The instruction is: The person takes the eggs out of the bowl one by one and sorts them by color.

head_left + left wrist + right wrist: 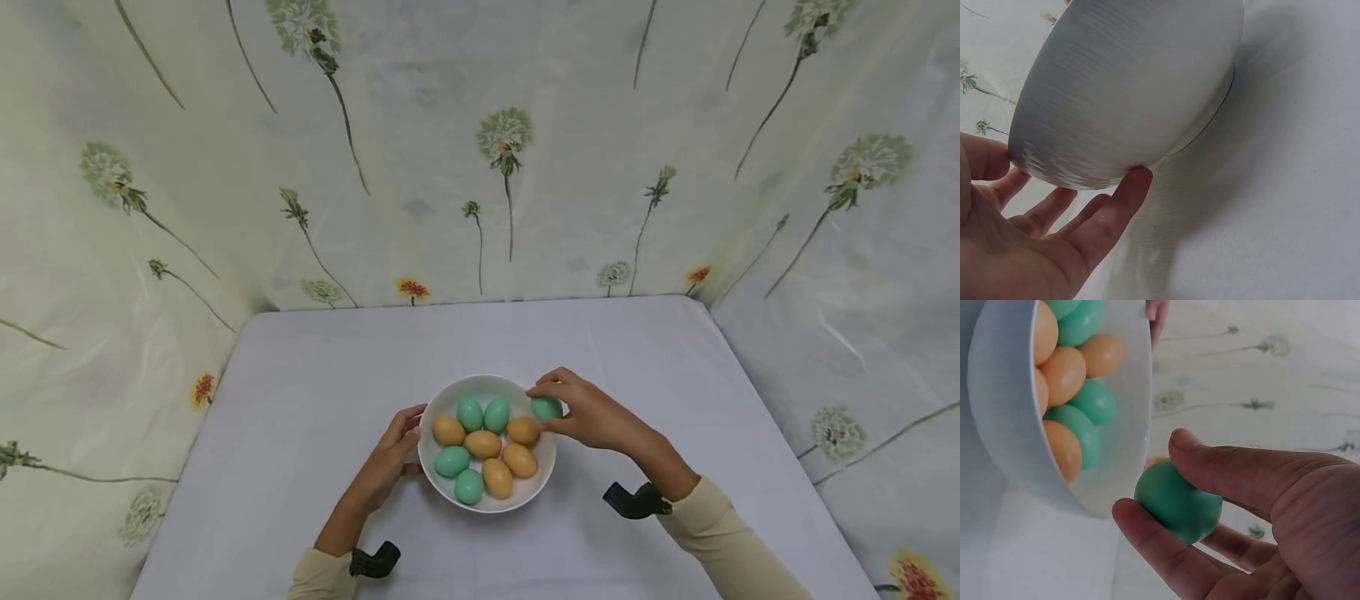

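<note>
A white bowl [487, 507] stands on the table with several green eggs [452, 461] and several orange eggs [483, 444] inside. My left hand [392, 457] holds the bowl by its left side. In the left wrist view, the fingers [1113, 219] of that hand touch the bowl's outer wall [1129, 87]. Over the right part of the rim, my right hand [592, 410] pinches one more green egg [1179, 503] between thumb and fingers. In the right wrist view this egg is outside the bowl's rim, apart from the other eggs.
A white cloth [315, 367] covers the table under the bowl. Behind and beside the table hangs a sheet printed with dandelions [506, 137]. Each wrist carries a black camera mount [636, 500], just at the cuff of a beige sleeve [705, 517].
</note>
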`<state>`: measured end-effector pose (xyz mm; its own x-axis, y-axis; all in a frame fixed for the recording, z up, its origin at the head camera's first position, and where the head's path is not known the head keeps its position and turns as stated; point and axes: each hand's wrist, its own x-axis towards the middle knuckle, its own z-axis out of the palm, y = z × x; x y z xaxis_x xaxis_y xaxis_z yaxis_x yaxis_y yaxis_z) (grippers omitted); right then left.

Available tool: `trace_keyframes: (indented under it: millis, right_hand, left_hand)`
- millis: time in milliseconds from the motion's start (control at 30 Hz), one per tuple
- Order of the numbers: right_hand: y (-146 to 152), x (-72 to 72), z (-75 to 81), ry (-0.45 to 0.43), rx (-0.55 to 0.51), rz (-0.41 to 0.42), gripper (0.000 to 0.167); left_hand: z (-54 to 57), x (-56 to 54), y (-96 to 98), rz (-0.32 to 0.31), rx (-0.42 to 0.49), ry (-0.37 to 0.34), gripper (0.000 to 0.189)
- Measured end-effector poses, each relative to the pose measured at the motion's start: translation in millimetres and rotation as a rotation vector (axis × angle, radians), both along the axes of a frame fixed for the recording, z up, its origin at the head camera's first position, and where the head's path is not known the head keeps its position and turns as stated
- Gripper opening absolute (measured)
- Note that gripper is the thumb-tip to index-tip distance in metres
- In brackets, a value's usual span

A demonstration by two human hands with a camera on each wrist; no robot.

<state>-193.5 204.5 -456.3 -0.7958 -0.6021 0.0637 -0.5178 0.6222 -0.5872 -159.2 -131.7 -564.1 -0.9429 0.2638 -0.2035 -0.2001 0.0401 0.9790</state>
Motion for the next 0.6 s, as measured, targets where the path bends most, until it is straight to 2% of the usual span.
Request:
trace_keyframes:
  millis: [367,600]
  right_hand:
    - [37,0.7,-18.4,-0.022,0.063,-0.124,0.043]
    - [50,-3.8,-36.9,0.013,0.056,-0.161,0.044]
  left_hand:
    - [-4.3,1.6,-1.7,-0.03,0.0,0.008,0.046]
    - [-2.3,-1.3,-1.5,-0.022,0.003,-0.006,0.045]
